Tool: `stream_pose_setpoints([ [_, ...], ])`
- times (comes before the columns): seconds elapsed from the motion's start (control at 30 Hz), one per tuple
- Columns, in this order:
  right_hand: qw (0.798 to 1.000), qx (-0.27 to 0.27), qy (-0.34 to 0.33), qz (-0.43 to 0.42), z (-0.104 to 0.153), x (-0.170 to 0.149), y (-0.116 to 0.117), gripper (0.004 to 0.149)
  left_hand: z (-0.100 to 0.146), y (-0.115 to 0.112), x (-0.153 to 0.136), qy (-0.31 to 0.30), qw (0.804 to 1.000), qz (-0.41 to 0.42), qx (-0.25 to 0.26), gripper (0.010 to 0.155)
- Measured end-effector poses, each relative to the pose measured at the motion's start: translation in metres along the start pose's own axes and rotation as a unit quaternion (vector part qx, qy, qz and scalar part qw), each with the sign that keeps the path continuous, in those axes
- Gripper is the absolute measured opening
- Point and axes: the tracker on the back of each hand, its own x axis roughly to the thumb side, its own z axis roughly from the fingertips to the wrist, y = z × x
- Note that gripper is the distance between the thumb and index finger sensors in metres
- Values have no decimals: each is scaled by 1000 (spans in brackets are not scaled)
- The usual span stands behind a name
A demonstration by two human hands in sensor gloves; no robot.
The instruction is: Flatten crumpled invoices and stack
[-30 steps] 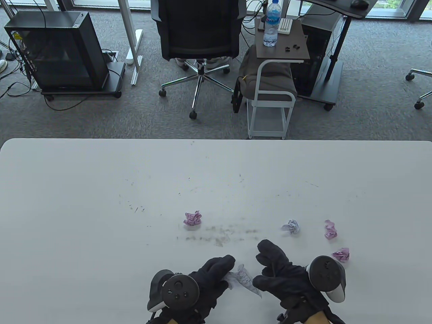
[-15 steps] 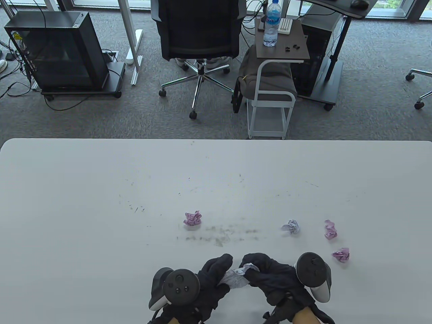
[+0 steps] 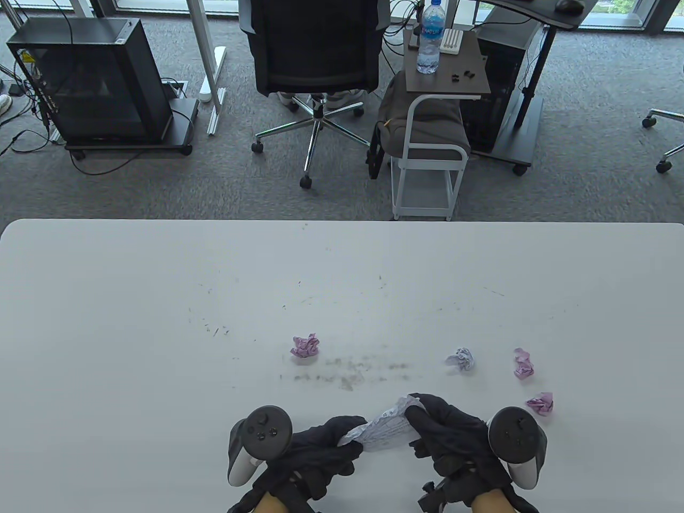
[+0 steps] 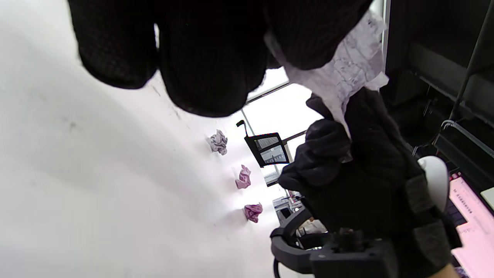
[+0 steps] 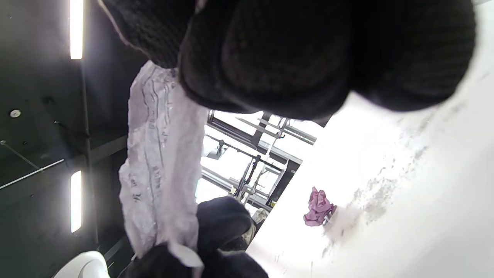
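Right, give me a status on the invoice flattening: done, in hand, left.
Done: no flattened stack is visible on the white table. In hand: the left hand and right hand pinch opposite ends of one white printed invoice, stretched between them. Left: four crumpled balls, three pink and one whitish.

Print on the creased white paper invoice (image 3: 386, 430) is too small to read; black gloved fingers (image 3: 427, 414) cover its two ends.
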Motion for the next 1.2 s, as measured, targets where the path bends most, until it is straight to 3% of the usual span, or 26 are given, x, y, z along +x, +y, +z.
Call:
stream_pose_setpoints([
  [0.17,999,-16,31,13,0,-7,-3,36,3,7,-6,-11,993,114,43,53],
  [0.37,998,17,47,36,-2,-7,5,37,11,19,-3,-12,987,98,128,46],
  [0.4,996,34,52,57,-3,-7,5,42,12,20,-1,-9,989,63,137,46],
  [0.5,989,84,32,114,-4,-3,0,80,13,21,5,8,989,-29,147,46],
  [0.6,981,34,-41,184,2,17,-5,86,10,15,10,26,989,-85,114,49],
  [0.67,974,39,-86,206,4,29,3,85,6,9,12,31,991,-104,77,52],
  [0.8,937,192,-113,270,9,39,47,87,3,-3,14,37,996,-74,21,56],
  [0.87,928,215,-119,280,8,36,61,85,3,-5,13,34,999,-32,7,56],
  [0.93,937,219,-122,244,6,30,67,74,3,-4,11,29,1000,-4,6,57],
  [1.07,981,125,-86,120,2,20,57,43,3,-1,6,37,999,13,6,57],
  [1.2,995,87,-27,51,-1,8,41,42,1,0,5,33,999,-13,19,53],
])
